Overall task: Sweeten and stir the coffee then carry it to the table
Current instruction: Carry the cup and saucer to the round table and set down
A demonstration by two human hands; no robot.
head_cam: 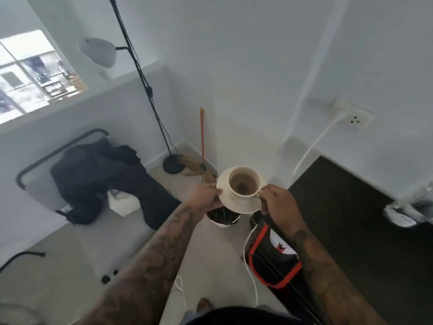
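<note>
A cream cup [244, 181] of light brown coffee stands on a matching saucer [243, 206], carried in the air above the floor. My left hand [203, 195] grips the saucer's left rim, thumb on top. My right hand [277, 202] holds the saucer's right side, its fingers at the cup's handle. No spoon shows in the cup. A dark table [360, 231] lies just to the right of my right hand.
Under the saucer stands a white pot [223, 218] of dark soil. A red-and-black bag [274, 261] and a white cable [248, 254] lie on the floor. A chair with dark clothes [98, 174], a floor lamp [173, 164] and a broom [202, 137] stand ahead.
</note>
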